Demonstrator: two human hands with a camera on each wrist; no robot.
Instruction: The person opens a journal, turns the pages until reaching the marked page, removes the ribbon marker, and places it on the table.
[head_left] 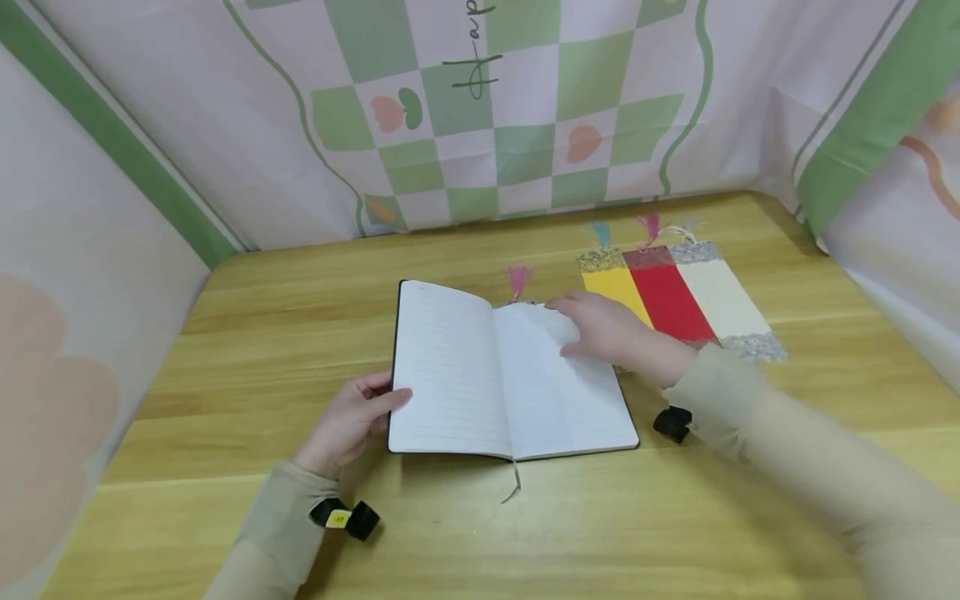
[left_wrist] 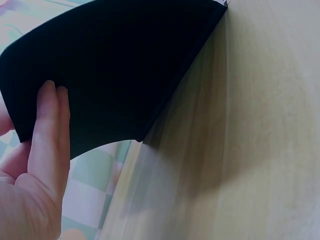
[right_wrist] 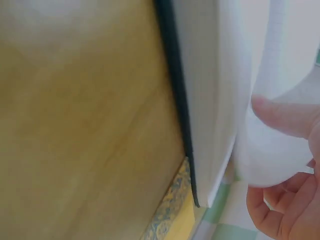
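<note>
An open notebook (head_left: 448, 375) with ruled pages stands over the middle of the table, its left half raised off the wood. My left hand (head_left: 351, 421) grips the left edge, thumb on the page and fingers flat behind the black cover (left_wrist: 115, 75). At the upper right corner, my right hand (head_left: 603, 325) pinches a page (right_wrist: 274, 160) between thumb and fingers; the right wrist view shows that page curving away from the stack. From behind the notebook's top edge pokes a pink tassel (head_left: 518, 280), the rest of its piece hidden.
Yellow (head_left: 611, 285), red (head_left: 671, 296) and cream (head_left: 727, 296) tasselled bookmarks lie side by side at the back right. A thin ribbon (head_left: 516, 482) hangs from the notebook's spine toward me. Patterned cloth (head_left: 525, 158) rises behind the table (head_left: 300, 300) and along both sides.
</note>
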